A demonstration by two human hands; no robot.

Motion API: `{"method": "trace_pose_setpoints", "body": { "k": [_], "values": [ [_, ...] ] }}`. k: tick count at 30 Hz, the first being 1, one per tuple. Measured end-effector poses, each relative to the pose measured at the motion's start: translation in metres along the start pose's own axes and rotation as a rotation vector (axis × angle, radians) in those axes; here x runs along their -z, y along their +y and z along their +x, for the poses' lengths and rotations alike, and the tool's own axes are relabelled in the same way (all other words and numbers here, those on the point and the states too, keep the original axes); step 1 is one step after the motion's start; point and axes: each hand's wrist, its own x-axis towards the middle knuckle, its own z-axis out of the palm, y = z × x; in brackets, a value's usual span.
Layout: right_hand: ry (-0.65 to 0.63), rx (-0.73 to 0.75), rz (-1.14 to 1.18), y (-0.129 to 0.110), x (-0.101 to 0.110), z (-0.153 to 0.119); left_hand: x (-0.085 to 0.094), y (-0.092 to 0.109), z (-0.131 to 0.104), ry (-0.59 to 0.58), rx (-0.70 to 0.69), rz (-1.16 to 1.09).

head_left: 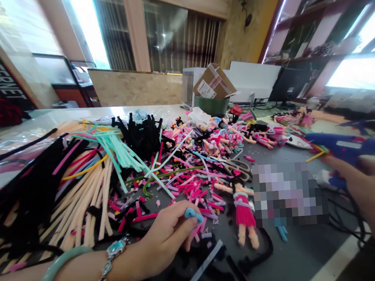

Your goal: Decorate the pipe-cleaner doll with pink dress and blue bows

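A small looped blue piece of fuzzy stem (pixel 193 215) is pinched between the thumb and fingers of my left hand (pixel 171 231), low in the middle of the view. My right hand (pixel 364 184), blurred at the right edge, is wrapped round a blue glue gun (pixel 346 145), whose tip points left. Between my hands lies a fuzzy-stem doll with a bright pink skirt (pixel 244 211). Scissors (pixel 237 168) rest just above the doll. Many short pink cut pieces (pixel 187 187) are scattered beyond my left hand.
Long beige stems (pixel 85 203), mint stems (pixel 124 149) and black bundles (pixel 142 133) cover the left side. Several finished pink dolls (pixel 222 140) are heaped farther back. Behind stands a cardboard box (pixel 214 85) on a green container. Black cables (pixel 346 210) lie near my right hand.
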Motion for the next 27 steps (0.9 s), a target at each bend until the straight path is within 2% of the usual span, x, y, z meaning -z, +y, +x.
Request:
{"method": "trace_pose_setpoints", "body": {
  "k": [3,6,11,16,24,27],
  "values": [
    [0.034,-0.027,0.247,0.000,0.006,-0.015,0.000,0.001,0.001,0.000,-0.020,0.026],
    [0.049,-0.036,0.357,-0.005,0.008,-0.026,0.000,0.000,0.001,0.002,-0.028,0.036],
    [0.103,0.052,0.587,-0.011,0.006,-0.033,0.000,-0.001,0.002,0.001,0.005,0.029],
    [0.084,0.138,0.624,-0.015,0.006,-0.040,0.001,0.000,0.004,0.021,0.065,0.018],
    [0.095,0.128,0.621,-0.023,0.014,-0.052,0.000,0.001,0.002,0.050,0.099,-0.049],
    [0.034,0.118,0.679,-0.017,0.014,-0.052,0.001,0.000,0.002,0.066,0.092,-0.057]
  ]
}}
